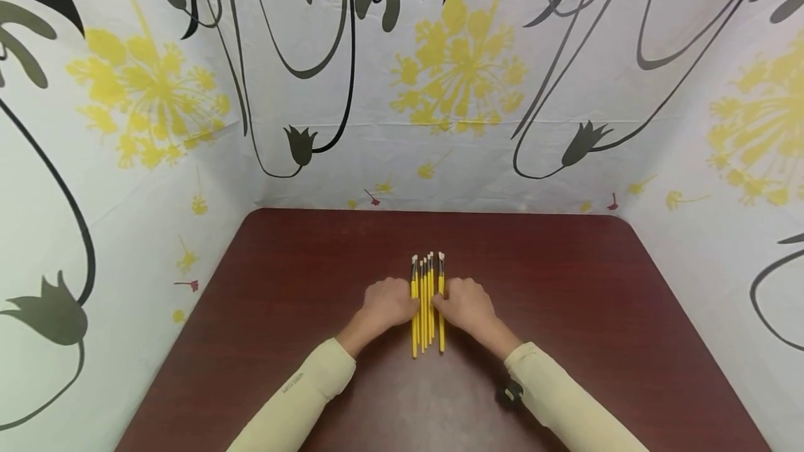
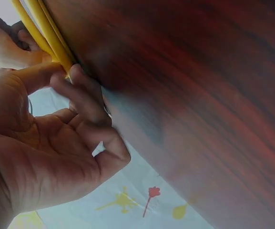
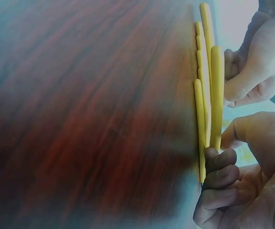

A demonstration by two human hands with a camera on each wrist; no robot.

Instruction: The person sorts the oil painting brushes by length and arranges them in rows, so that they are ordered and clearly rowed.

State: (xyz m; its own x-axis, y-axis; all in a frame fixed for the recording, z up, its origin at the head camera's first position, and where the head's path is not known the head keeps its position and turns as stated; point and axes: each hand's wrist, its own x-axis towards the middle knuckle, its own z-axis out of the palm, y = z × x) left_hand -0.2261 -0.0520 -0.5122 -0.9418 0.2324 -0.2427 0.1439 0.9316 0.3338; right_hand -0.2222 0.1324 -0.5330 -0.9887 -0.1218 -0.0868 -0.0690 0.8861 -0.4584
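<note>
Several yellow-handled paintbrushes [image 1: 424, 305] with dark ferrules and pale tips lie side by side mid-table, tips pointing away from me. My left hand [image 1: 389, 302] pinches the leftmost brush [image 1: 414, 337] between thumb and fingers. On the other side, my right hand [image 1: 466, 304] pinches the rightmost brush [image 1: 442, 333], which sits slightly apart from the others. In the left wrist view, the left hand [image 2: 51, 138] has its thumb and forefinger at a yellow handle [image 2: 56, 43]. The right wrist view shows the right hand [image 3: 247, 171] on a raised handle [image 3: 217, 95]; its brush tip is hidden.
A dark red-brown wooden table [image 1: 314, 250] with rounded far corners lies under the hands. White cloth [image 1: 465, 166] printed with yellow and grey flowers hangs behind and on both sides. A dark device [image 1: 510, 393] shows under the right sleeve.
</note>
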